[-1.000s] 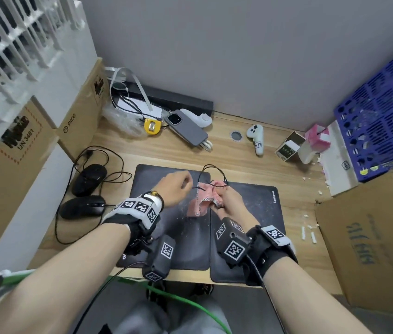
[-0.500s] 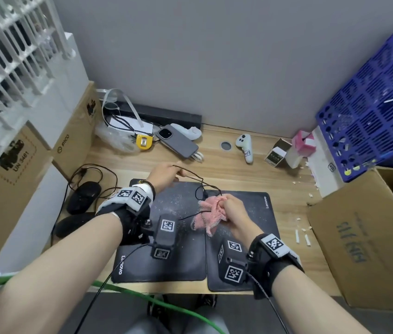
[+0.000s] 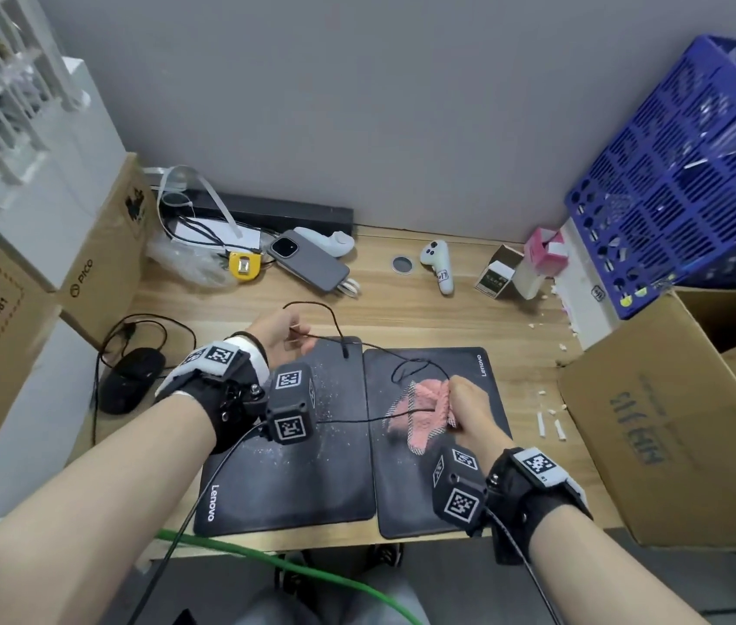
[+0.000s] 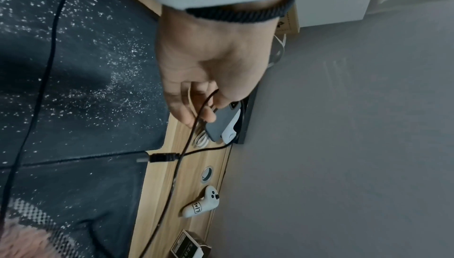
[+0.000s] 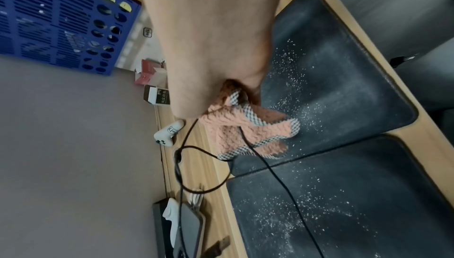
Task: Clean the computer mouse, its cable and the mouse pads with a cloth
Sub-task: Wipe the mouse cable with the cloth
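Two black mouse pads lie side by side, the left pad (image 3: pixel 285 471) and the right pad (image 3: pixel 429 498), both dusted with white specks. My left hand (image 3: pixel 298 336) (image 4: pixel 206 110) hovers over the left pad's far edge and pinches the thin black mouse cable (image 3: pixel 357 419) (image 4: pixel 172 184). The cable's USB plug (image 3: pixel 345 354) (image 4: pixel 162 157) hangs just past it. My right hand (image 3: pixel 456 399) (image 5: pixel 221 97) grips a bunched pink cloth (image 3: pixel 425 412) (image 5: pixel 245 130) over the right pad, with the cable running through the cloth. A black mouse (image 3: pixel 131 376) lies left of the pads.
Along the back wall lie a grey phone (image 3: pixel 307 261), a white controller (image 3: pixel 438 263) and small cartons (image 3: pixel 497 277). A blue crate (image 3: pixel 682 173) and a large cardboard box (image 3: pixel 673 421) crowd the right side. Another cardboard box (image 3: pixel 104 263) stands at the left. White crumbs (image 3: pixel 551 426) litter the desk.
My left hand has moved away from the right hand toward the back left, drawing the cable out. The right hand has stayed on the right pad, holding the cloth.
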A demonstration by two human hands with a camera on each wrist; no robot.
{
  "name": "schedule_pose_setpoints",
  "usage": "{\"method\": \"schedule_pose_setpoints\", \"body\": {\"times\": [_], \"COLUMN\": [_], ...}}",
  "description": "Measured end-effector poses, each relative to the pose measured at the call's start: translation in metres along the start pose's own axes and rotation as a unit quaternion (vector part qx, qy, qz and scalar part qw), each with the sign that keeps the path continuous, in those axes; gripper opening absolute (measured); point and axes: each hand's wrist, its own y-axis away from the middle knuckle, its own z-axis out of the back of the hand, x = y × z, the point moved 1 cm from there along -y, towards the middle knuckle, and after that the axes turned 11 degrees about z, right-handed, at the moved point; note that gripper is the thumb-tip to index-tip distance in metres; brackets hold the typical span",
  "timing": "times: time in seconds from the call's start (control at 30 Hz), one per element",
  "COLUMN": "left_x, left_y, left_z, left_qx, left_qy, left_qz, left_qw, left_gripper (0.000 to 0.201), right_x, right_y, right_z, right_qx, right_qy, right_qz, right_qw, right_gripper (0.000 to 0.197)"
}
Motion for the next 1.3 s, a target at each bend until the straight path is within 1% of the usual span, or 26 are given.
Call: {"method": "schedule_pose_setpoints", "body": {"times": [0.1,0.17,0.23,0.3,0.37,0.43,0.47,0.53,0.6,0.63,0.67,0.7,0.73,0.77,0.8,0.83,0.87,0.9,0.93,0.97,1.0,1.03,1.13,1.17,1.23,1.3], "left_x": [0.005,0.006,0.003,-0.002,-0.005,-0.005,-0.002,0.005,0.008,0.009,0.008,0.008,0.007,0.007,0.006,0.006,0.008,0.011,0.015,0.018,0.019,0.019,0.021,0.020,0.018,0.015], "left_y": [0.000,0.000,-0.001,-0.003,-0.008,-0.011,-0.010,-0.007,-0.004,-0.005,-0.005,-0.008,-0.010,-0.009,-0.007,-0.002,0.003,0.010,0.013,0.013,0.013,0.010,0.004,0.002,0.001,-0.001], "left_z": [-0.003,-0.008,-0.012,-0.013,-0.011,-0.008,-0.009,-0.010,-0.012,-0.012,-0.012,-0.010,-0.008,-0.010,-0.014,-0.021,-0.029,-0.038,-0.045,-0.051,-0.055,-0.055,-0.052,-0.050,-0.046,-0.040], "left_qx": [0.048,0.082,0.085,0.050,0.013,-0.004,-0.005,0.003,-0.009,-0.029,-0.061,-0.107,-0.159,-0.187,-0.177,-0.119,-0.036,0.040,0.087,0.107,0.105,0.100,0.109,0.117,0.114,0.095], "left_qy": [0.008,0.038,0.063,0.077,0.101,0.106,0.072,-0.046,-0.164,-0.216,-0.279,-0.355,-0.424,-0.466,-0.485,-0.483,-0.481,-0.502,-0.542,-0.573,-0.588,-0.588,-0.554,-0.549,-0.556,-0.551], "left_qz": [0.083,0.093,0.069,0.029,-0.003,-0.013,-0.009,0.019,0.037,0.030,0.016,0.000,-0.027,-0.071,-0.127,-0.178,-0.204,-0.210,-0.208,-0.218,-0.231,-0.244,-0.236,-0.226,-0.212,-0.210], "left_qw": [0.995,0.992,0.992,0.995,0.995,0.994,0.997,0.999,0.986,0.975,0.958,0.929,0.891,0.862,0.847,0.849,0.852,0.838,0.810,0.783,0.768,0.764,0.791,0.796,0.795,0.802], "left_gripper": [0.029,0.028,0.031,0.031,0.036,0.042,0.042,0.040,0.039,0.040,0.045,0.053,0.064,0.067,0.062,0.054,0.045,0.039,0.037,0.037,0.035,0.031,0.010,0.008,0.008,0.009], "right_x": [0.001,0.001,0.001,0.001,0.001,0.002,0.002,0.002,0.001,0.000,0.000,0.000,0.000,0.000,0.000,0.001,0.002,0.003,0.005,0.006,0.008,0.009,0.014,0.016,0.012,0.007], "right_y": [0.003,0.006,0.007,0.002,-0.005,-0.009,-0.009,-0.008,-0.007,-0.006,-0.005,-0.005,-0.003,-0.002,-0.001,0.000,0.001,0.003,0.004,0.006,0.006,0.007,0.006,0.006,-0.001,-0.009], "right_z": [0.002,0.003,0.007,0.015,0.024,0.030,0.032,0.030,0.026,0.024,0.021,0.017,0.014,0.010,0.007,0.005,0.002,-0.001,-0.002,-0.004,-0.005,-0.006,-0.004,-0.003,-0.001,0.005], "right_qx": [0.012,0.021,0.011,-0.022,-0.043,-0.052,-0.051,-0.033,-0.001,0.015,0.033,0.051,0.067,0.079,0.089,0.098,0.111,0.127,0.145,0.159,0.167,0.169,0.147,0.133,0.101,0.039], "right_qy": [-0.020,-0.028,-0.026,-0.037,-0.048,-0.047,-0.044,-0.047,-0.044,-0.042,-0.038,-0.032,-0.019,-0.006,0.003,0.008,0.012,0.014,0.012,0.008,0.008,0.010,0.022,0.030,0.038,0.013], "right_qz": [-0.025,-0.035,-0.037,-0.038,-0.029,-0.019,-0.017,-0.017,-0.016,-0.016,-0.013,-0.006,0.001,0.008,0.017,0.026,0.029,0.030,0.032,0.035,0.035,0.034,0.036,0.031,0.014,0.017], "right_qw": [0.999,0.999,0.999,0.998,0.997,0.997,0.998,0.998,0.999,0.999,0.999,0.998,0.998,0.997,0.996,0.995,0.993,0.991,0.989,0.987,0.985,0.985,0.988,0.990,0.994,0.999], "right_gripper": [0.019,0.023,0.023,0.023,0.025,0.026,0.026,0.025,0.026,0.028,0.030,0.030,0.030,0.031,0.032,0.034,0.034,0.035,0.035,0.034,0.034,0.033,0.028,0.026,0.025,0.021]}}
